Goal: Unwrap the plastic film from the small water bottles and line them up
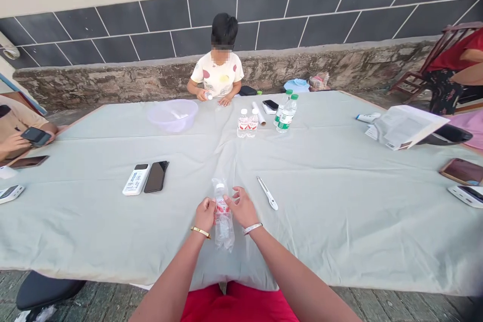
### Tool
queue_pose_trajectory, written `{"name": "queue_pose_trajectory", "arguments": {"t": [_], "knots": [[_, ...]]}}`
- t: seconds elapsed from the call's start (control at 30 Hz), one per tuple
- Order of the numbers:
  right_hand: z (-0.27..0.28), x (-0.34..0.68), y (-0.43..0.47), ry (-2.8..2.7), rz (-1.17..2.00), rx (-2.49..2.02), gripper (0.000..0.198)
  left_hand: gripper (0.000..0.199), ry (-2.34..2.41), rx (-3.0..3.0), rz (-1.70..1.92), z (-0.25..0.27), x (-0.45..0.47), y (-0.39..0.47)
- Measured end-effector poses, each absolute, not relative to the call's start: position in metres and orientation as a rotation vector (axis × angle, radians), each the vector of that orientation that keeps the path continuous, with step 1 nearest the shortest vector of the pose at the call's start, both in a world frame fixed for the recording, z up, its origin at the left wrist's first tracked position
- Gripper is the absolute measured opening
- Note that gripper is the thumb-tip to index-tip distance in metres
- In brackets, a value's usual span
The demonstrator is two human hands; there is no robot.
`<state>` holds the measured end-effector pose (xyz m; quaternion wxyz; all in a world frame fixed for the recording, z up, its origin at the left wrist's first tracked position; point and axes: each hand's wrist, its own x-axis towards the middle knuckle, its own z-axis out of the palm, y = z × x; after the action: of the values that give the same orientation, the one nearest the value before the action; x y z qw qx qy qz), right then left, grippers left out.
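Note:
A small clear bottle [223,221] with a white cap and a red-and-white label lies on the cloth in front of me. Clear crinkled plastic film [219,181] surrounds it and sticks out past the cap. At the left side of the label, my left hand [206,212] is closed, its fingertips pinching the film's edge against the bottle. My right hand [243,207] is at the right side with fingers apart and curved, the thumb touching the bottle near the label. To the right of that hand lies a white utility knife [267,193].
A table covered with pale green cloth [320,201] spreads before me. On it are a white power bank [136,179], a black phone [156,176], two small bottles [247,124], green-capped bottles [286,113] and a lilac basin [171,116]. Across sits another person [218,75] holding a small bottle.

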<state>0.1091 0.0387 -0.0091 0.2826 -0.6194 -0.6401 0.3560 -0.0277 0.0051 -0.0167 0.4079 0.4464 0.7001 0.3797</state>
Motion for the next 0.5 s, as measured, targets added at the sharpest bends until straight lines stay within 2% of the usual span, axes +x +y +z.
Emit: {"name": "queue_pose_trajectory", "arguments": {"t": [0.07,0.2,0.37,0.5], "knots": [[-0.006,0.098,0.046,-1.833,0.87,-1.713,0.054,0.033,1.782,1.142,0.946,-0.016,-0.026,0.003],[-0.013,0.098,0.055,-1.901,0.868,-1.687,0.028,0.032,1.861,1.207,0.905,-0.018,-0.024,-0.006],[-0.025,0.128,0.057,-1.802,0.803,-1.781,0.029,0.04,1.988,1.276,0.682,-0.022,-0.02,-0.01],[-0.018,0.132,0.052,-1.719,0.951,-1.834,0.033,0.047,1.994,1.276,0.642,-0.026,-0.019,-0.011]]}}
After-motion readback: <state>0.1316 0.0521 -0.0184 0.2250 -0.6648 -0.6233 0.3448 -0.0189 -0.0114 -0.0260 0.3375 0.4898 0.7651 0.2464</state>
